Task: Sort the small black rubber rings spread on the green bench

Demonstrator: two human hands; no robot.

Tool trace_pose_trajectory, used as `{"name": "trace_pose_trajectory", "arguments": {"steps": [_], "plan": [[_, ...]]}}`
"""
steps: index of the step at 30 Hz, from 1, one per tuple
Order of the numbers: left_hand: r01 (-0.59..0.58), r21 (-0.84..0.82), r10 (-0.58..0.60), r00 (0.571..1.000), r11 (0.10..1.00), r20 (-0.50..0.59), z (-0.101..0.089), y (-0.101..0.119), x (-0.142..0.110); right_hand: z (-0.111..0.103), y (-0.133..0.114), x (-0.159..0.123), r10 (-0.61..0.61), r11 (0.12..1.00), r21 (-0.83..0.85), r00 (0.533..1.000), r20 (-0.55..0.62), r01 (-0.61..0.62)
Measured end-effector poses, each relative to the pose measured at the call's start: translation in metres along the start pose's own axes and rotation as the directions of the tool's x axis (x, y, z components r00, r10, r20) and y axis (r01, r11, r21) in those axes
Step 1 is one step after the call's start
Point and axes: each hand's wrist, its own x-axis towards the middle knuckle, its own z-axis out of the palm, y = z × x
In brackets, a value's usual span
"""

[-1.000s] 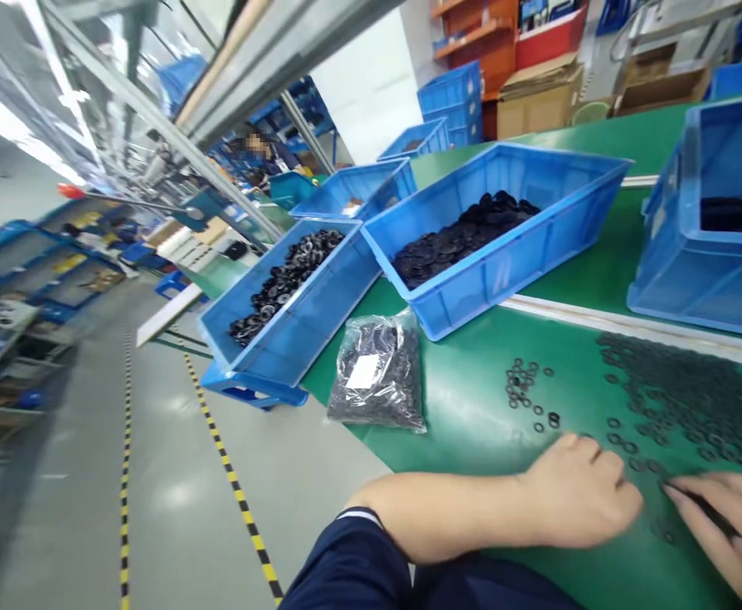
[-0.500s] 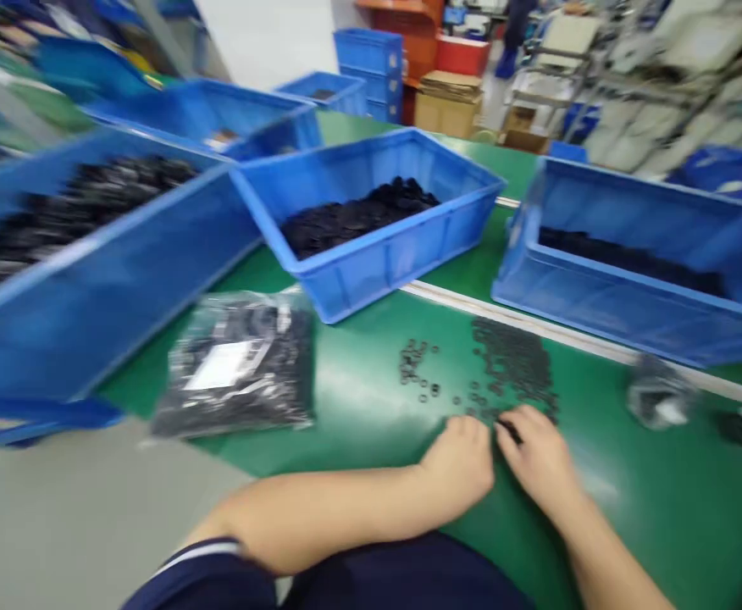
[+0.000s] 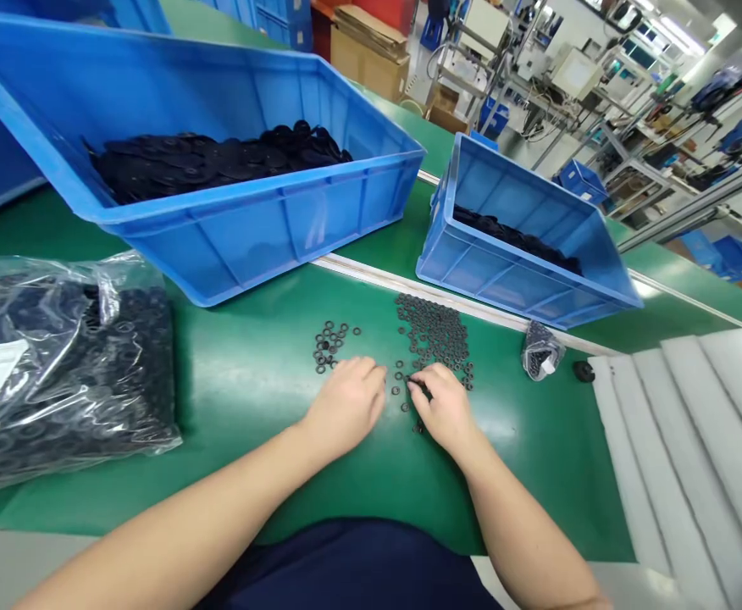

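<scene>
The left forearm and right forearm are bare, with no sleeve showing along them, and the left hand and right hand are ungloved. A plain dark navy garment fills the near middle, its fabric matte and unmarked.

Between the left hand and the bulging plastic bag of black washers, a stretch of green bench mat left room for a hand to pass. The large blue crate blocked the way ahead on that side. Past the right hand, mat ran toward the small plastic bag, the smaller blue crate and the stepped white foam sheets. A low, loose heap of washers lay flat in front of the hands.
</scene>
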Motion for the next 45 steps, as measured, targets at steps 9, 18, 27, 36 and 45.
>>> {"name": "trace_pose_trajectory", "arguments": {"steps": [9, 18, 27, 36, 45], "plan": [[0.044, -0.04, -0.044, 0.999, 0.998, 0.007, 0.001, -0.008, 0.001, -0.009, -0.008, -0.016, -0.027, 0.998, -0.064, 1.0, -0.005, 0.027], [0.031, -0.015, -0.03, 0.999, 0.999, 0.041, -0.001, -0.006, 0.001, -0.012, -0.018, -0.022, -0.025, 0.97, -0.238, 0.991, 0.129, 0.056], [-0.082, -0.047, 0.086, 0.991, 0.996, 0.101, -0.001, 0.004, 0.002, -0.01, -0.019, -0.022, -0.024, 0.96, -0.272, 0.987, 0.159, 0.067], [-0.086, -0.02, 0.085, 0.996, 0.996, -0.038, 0.009, -0.001, -0.003, -0.007, -0.025, -0.021, 0.006, 0.962, -0.273, 0.994, 0.106, 0.023], [-0.048, 0.003, 0.048, 0.999, 0.999, 0.001, -0.006, -0.007, 0.005, -0.005, -0.023, -0.022, 0.029, 0.947, -0.322, 0.991, 0.127, 0.013]]}}
